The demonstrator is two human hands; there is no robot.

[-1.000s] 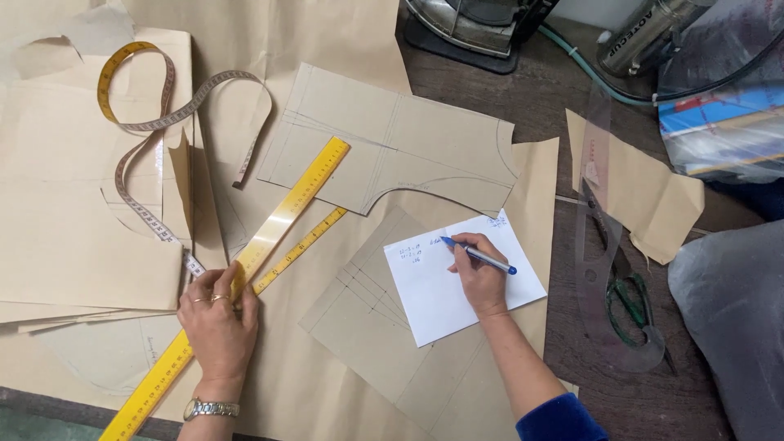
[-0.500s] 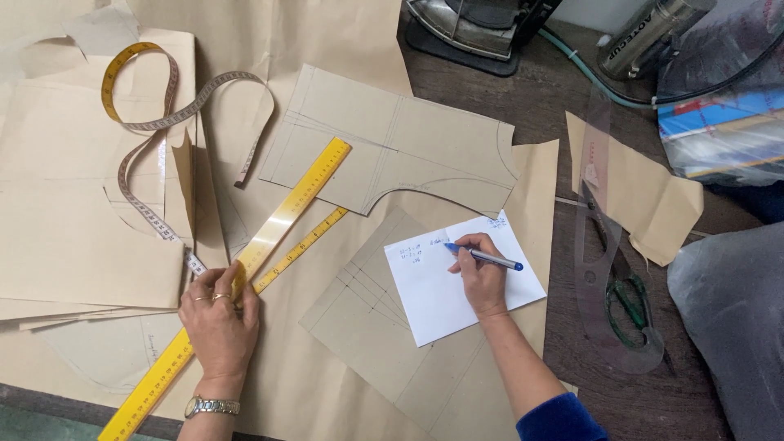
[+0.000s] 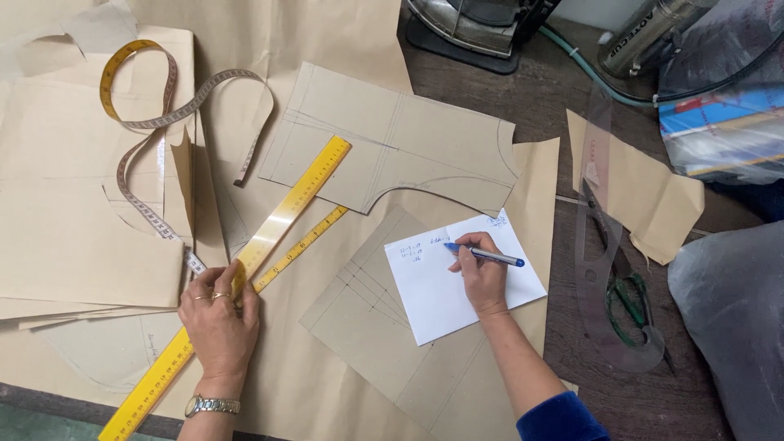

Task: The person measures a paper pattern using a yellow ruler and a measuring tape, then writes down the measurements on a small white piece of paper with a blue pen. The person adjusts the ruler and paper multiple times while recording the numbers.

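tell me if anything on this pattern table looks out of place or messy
Nothing is spilled or damaged. The measuring tape lies in loose loops across the brown paper. Green-handled scissors lie under the clear curve ruler. The left hand rests on the yellow ruler; the right hand holds a blue pen.

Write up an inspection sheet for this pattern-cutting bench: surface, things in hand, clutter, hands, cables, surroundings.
Surface: dark wooden table, mostly covered by brown pattern paper sheets.
Things in hand: long yellow ruler lying diagonally; blue pen with its tip on a white note sheet that lies on a cardboard pattern piece.
Clutter: coiled measuring tape; clear curve template over green-handled scissors; cut cardboard pattern.
Hands: left hand flat on the ruler, no grip closed; right hand closed on the pen.
Cables: green hose along the top right.
Surroundings: iron, metal flask, plastic-wrapped bundle.
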